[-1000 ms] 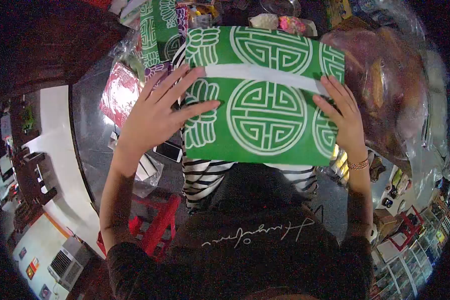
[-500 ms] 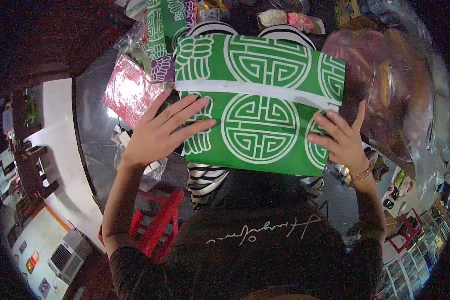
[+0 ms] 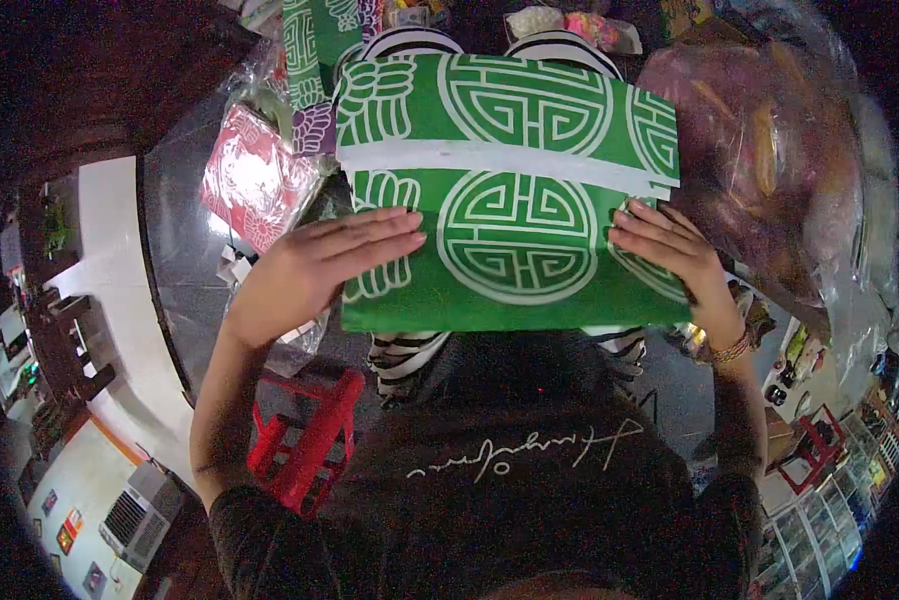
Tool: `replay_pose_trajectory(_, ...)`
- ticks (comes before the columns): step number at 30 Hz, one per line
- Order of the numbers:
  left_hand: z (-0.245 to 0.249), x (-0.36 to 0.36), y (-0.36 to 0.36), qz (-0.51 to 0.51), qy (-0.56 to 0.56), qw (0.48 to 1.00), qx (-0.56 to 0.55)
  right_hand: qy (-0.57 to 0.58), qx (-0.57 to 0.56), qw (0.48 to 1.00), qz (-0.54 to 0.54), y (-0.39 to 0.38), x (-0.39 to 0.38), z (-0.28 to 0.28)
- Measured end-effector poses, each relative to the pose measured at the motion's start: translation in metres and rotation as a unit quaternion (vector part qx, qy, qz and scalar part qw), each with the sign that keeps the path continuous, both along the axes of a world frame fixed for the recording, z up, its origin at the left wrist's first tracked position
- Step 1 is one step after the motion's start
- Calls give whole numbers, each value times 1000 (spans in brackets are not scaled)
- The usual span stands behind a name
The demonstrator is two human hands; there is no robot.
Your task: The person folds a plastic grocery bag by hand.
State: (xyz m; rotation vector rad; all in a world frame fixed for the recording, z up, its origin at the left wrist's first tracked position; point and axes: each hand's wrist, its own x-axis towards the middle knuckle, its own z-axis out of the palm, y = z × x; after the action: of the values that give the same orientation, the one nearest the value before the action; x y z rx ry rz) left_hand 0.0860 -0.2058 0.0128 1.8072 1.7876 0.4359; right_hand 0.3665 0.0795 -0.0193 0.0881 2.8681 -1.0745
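So, left hand [image 3: 315, 270]: open and flat, fingers stretched together, pressing down on the left part of the green wrapped packet [image 3: 515, 240].
Right hand [image 3: 675, 250]: fingers lightly bent on top of the packet at its right edge; whether my thumb hooks underneath I cannot tell.
Where the packet is: across my lap, over my striped trousers [image 3: 405, 350], with a white strip [image 3: 500, 160] running along it side to side.
Around it: a red patterned packet [image 3: 255, 180] just to the left, and a big plastic-wrapped bundle [image 3: 770, 150] to the right.
How it should handle: light, I judge; the paper looks thin and smooth, so it may slide under my palms and would crease or tear if pinched.
Where to hold: at the two short edges, with flat fingers rather than nails.
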Motion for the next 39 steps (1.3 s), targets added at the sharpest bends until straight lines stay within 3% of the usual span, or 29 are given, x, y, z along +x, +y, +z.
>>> replay_pose_trajectory(5,6,4,-1,157,-130,978,-35,53,-115,990,-62,3,8,-24)
replay_pose_trajectory(8,-5,6,-7,290,-224,930,-41,90,-171,970,-147,-4,8,-28)
replay_pose_trajectory(9,-9,7,-6,288,-223,930,-41,95,-190,957,-196,-8,7,-26)
replay_pose_trajectory(10,-12,8,-4,246,-210,946,31,95,-190,957,-199,-8,6,-23)
replay_pose_trajectory(11,-13,8,-2,204,-196,953,103,151,-71,970,-179,-8,4,-20)
replay_pose_trajectory(12,-12,8,0,204,-197,954,102,204,49,965,-155,-8,3,-16)
replay_pose_trajectory(13,-8,7,2,171,-147,966,128,203,47,966,-155,-7,3,-11)
replay_pose_trajectory(16,-11,0,-3,127,-59,980,140,190,213,955,-79,-4,1,-7)
replay_pose_trajectory(20,-4,-2,-6,108,-1,989,102,198,175,960,-94,-1,-4,-9)
replay_pose_trajectory(22,0,1,-4,125,-26,986,108,197,37,967,-155,-4,-6,-9)
replay_pose_trajectory(26,2,2,-7,153,-61,979,119,231,40,964,-128,-3,-11,-10)
replay_pose_trajectory(28,1,1,-8,153,-60,977,132,218,156,959,-91,-4,-10,-4)
replay_pose_trajectory(29,0,0,-7,155,-57,975,147,215,157,959,-95,-4,-11,-4)
replay_pose_trajectory(32,-3,0,-3,144,-83,974,152,232,-77,962,-122,-5,-17,-10)
replay_pose_trajectory(35,-7,-3,-5,152,-99,974,138,211,-139,961,-113,-5,-18,-15)
replay_pose_trajectory(39,-9,-9,-11,143,-79,980,114,145,-72,984,-78,4,-15,-10)
